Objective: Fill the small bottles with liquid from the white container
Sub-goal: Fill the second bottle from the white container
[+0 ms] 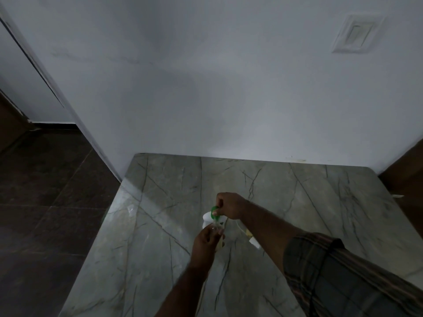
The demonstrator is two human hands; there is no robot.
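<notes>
**A:** Where is the white container?

**B:** In the right hand. That grip is clenched round its green top, and the white body hangs just below the grip, tipped toward the left hand. The left grip is curled round a small clear bottle, whose mouth sits right under the container.

**A:** What could go wrong from here?

**B:** Spilling, I'd judge. The bottle's mouth looks narrow. If either grip drifts or the tilt gets too steep, liquid would run over the left hand onto the tabletop.

**A:** What can't you make out?

**B:** Whether anything is flowing, and how full the bottle is, because it is too dim and small. A white object is half hidden under the right forearm. Well to the left of both grips there is a faint clear glint. It may be another bottle, but I cannot tell.
</notes>
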